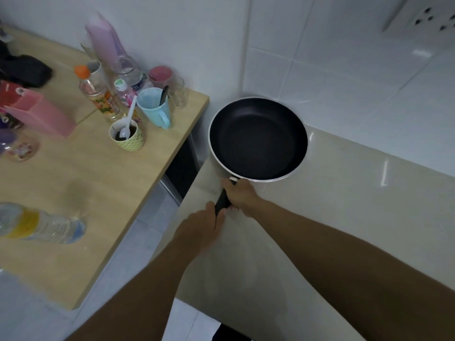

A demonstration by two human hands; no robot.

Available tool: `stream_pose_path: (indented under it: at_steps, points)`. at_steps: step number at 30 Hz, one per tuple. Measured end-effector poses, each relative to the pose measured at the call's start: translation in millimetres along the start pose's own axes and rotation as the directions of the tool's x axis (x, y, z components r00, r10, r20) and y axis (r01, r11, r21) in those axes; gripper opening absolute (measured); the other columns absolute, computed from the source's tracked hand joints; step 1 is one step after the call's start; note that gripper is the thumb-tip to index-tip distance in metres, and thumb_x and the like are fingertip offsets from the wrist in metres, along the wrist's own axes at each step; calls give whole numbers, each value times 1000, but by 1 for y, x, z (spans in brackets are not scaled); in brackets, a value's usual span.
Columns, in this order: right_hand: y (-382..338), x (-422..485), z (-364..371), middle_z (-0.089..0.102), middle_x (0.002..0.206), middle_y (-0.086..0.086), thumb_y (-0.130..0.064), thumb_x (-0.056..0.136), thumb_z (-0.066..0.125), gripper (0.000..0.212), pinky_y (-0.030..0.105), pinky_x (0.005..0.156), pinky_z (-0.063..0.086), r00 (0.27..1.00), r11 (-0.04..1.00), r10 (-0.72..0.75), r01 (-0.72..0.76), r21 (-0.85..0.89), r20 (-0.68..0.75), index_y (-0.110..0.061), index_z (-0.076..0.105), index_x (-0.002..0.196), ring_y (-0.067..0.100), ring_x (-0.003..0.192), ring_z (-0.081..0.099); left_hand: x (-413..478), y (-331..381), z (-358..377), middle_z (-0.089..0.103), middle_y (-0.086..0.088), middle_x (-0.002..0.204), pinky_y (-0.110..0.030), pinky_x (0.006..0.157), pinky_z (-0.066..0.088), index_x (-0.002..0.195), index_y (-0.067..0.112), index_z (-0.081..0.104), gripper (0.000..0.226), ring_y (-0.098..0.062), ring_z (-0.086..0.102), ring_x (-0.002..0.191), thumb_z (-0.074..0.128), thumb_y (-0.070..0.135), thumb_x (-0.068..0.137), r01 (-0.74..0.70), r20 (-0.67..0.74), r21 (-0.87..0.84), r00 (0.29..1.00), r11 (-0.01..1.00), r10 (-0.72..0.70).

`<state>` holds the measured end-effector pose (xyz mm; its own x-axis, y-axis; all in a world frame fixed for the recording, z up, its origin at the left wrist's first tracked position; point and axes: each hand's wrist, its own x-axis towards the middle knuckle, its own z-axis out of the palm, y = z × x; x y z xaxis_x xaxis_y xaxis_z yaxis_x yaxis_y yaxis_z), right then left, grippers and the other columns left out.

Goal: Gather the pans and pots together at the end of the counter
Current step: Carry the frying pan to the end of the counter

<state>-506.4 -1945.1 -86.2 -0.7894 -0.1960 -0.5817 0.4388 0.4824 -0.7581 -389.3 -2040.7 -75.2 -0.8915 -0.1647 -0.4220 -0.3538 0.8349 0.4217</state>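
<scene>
A single view is given, taken from a camera worn on the head. It is aimed forward and steeply down, so the pale surface (344, 217) is seen from above and at close range. The pan (258, 139) is framed near the middle, at the corner where that surface is met by the tiled wall (344, 70). A wide field is taken in: the wooden surface (73, 180) is caught on the left, a strip of floor (152, 232) between the two, and a wall socket (428, 18) at the top right. Straight lines are bent towards the edges, and the far left is blurred. Both forearms (344, 254) are seen entering from the bottom edge.
</scene>
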Motion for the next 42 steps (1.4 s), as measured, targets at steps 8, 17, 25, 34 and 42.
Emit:
stream_pose_path:
  at_steps: [8, 17, 25, 34, 42]
  points:
    - [-5, -1, 2, 53, 60, 9, -33, 93, 53, 36, 31, 52, 40, 1000, 1000, 22, -22, -7, 16, -8, 52, 67, 22, 53, 51, -1, -6, -2, 49, 4, 69, -24, 50, 30, 97, 20, 38, 31, -9, 48, 55, 26, 48, 104, -8, -47, 7, 999, 1000, 8]
    - [-4, 1, 3, 55, 67, 11, -35, 94, 55, 34, 29, 49, 39, 999, 1000, 23, -23, 1, 37, -8, 54, 73, 20, 55, 51, 0, -5, -4, 50, 3, 69, -25, 50, 35, 101, 20, 40, 32, -9, 48, 53, 25, 48, 104, -25, -22, -5, 999, 1000, 25]
    - [3, -8, -18, 66, 94, 10, -63, 92, 49, 49, 37, 81, 49, 994, 967, -72, 89, -237, 81, -17, 64, 98, 26, 87, 63, 9, -9, -21, 57, 4, 76, -31, 62, 50, 96, 27, 42, 36, -12, 59, 65, 24, 56, 101, -82, 38, 101, 996, 991, 79]
    - [23, -69, -106, 68, 122, 4, -69, 91, 42, 62, 36, 97, 47, 959, 856, -273, 205, -474, -77, -19, 67, 119, 25, 112, 62, 20, 48, -64, 58, -4, 129, -36, 93, 41, 134, 16, 51, 44, -24, 54, 116, 37, 43, 102, -304, -154, 223, 927, 926, 341]
    - [56, -146, -214, 30, 161, 0, -80, 88, 25, 86, 50, 121, 12, 952, 887, -189, 60, -458, -242, -26, 29, 155, 25, 148, 24, 13, 162, -62, 54, -4, 135, -43, 106, 38, 123, 20, 55, 41, -26, 47, 130, 33, 47, 102, -483, 139, 187, 875, 856, 463]
